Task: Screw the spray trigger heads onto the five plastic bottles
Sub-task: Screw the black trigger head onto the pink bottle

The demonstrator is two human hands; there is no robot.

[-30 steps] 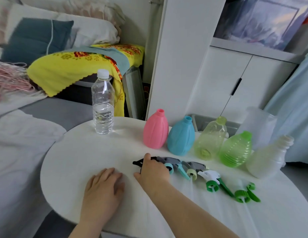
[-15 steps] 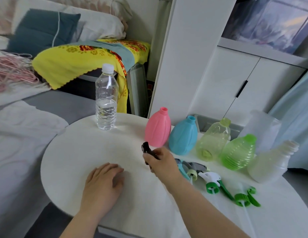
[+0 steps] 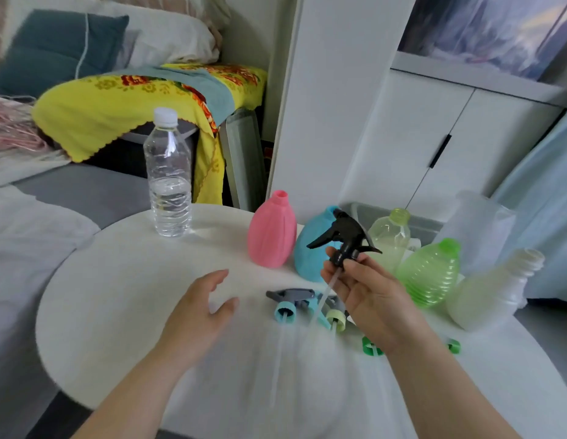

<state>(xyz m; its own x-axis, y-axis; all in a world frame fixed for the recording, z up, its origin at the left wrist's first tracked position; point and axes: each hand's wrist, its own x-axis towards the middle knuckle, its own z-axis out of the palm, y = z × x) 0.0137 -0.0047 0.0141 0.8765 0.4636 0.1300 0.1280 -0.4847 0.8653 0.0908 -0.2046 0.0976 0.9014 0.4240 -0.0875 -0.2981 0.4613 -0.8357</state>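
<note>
My right hand [image 3: 366,293] pinches a black spray trigger head [image 3: 343,237] by its collar and holds it upright above the table, its clear tube hanging down. My left hand [image 3: 196,315] hovers open over the round white table [image 3: 117,296]. Several capless bottles stand in a row at the back: pink [image 3: 271,231], blue [image 3: 312,248], pale yellow-green [image 3: 391,234], bright green [image 3: 431,272] and white [image 3: 494,289]. Other trigger heads lie in front: a grey one with a blue collar [image 3: 288,301], one with a pale green collar [image 3: 336,318], and green ones [image 3: 372,346] partly hidden by my right wrist.
A capped clear water bottle [image 3: 169,175] stands at the table's back left. A translucent jug [image 3: 475,226] sits behind the bottles. A bed with a yellow cloth [image 3: 117,106] lies to the left, a white cabinet [image 3: 450,147] behind.
My right hand picked the black trigger head up from the table and raised it upright. My left hand lifted off the tabletop and opened.
</note>
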